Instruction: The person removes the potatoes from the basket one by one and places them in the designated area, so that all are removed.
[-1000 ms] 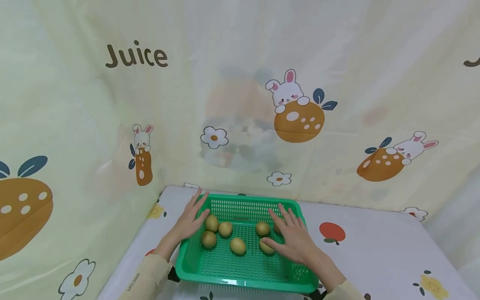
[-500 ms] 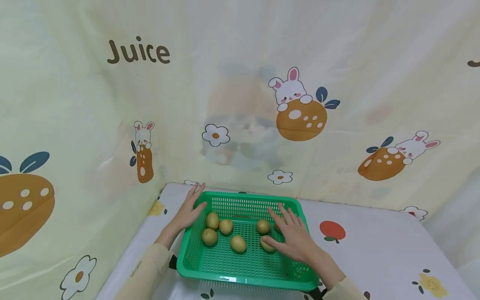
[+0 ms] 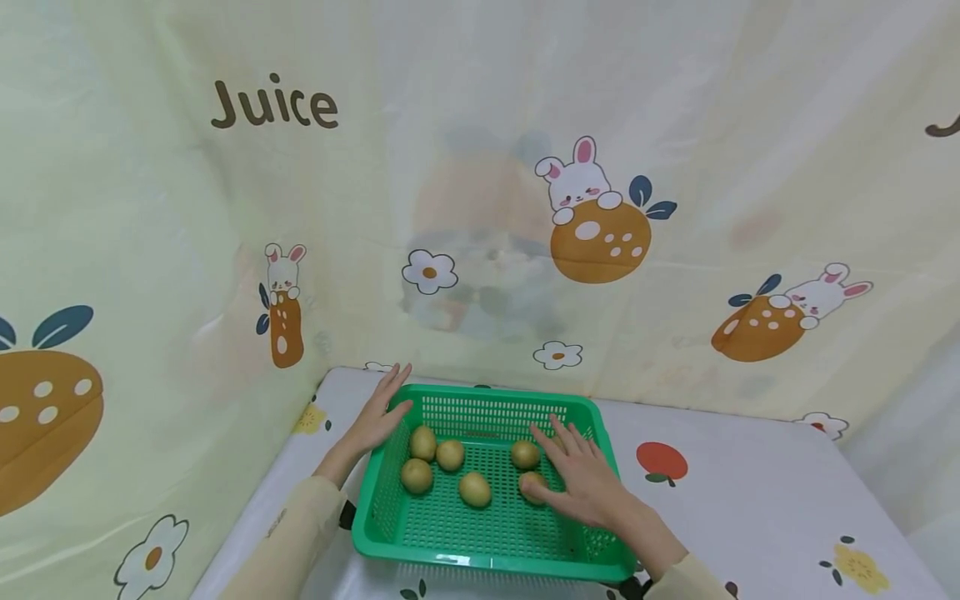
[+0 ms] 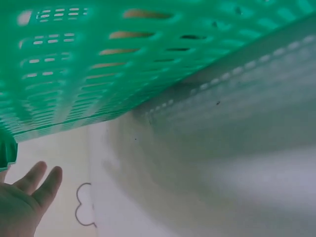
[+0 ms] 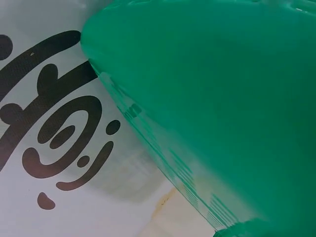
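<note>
A green plastic basket with slatted sides sits on the table. Several round, tan, potato-like pieces lie on its floor: a group at the left, including one tan piece, a lone tan piece in the middle, and more at the right. My left hand is at the basket's back left rim with straight fingers; the left wrist view shows its fingers just beyond the green wall. Over the right side spreads my right hand, its thumb overlapping one piece; contact cannot be told. The right wrist view shows only the basket's wall.
A white tablecloth with printed fruit and flowers covers the table. Behind and to the left hang pale curtains printed with rabbits and oranges. Dark straps sit at both wrists.
My left hand has moved slightly outward toward the basket's left rim. My right hand has shifted a little left, staying above the right side. The potato-like pieces look the same within the basket.
</note>
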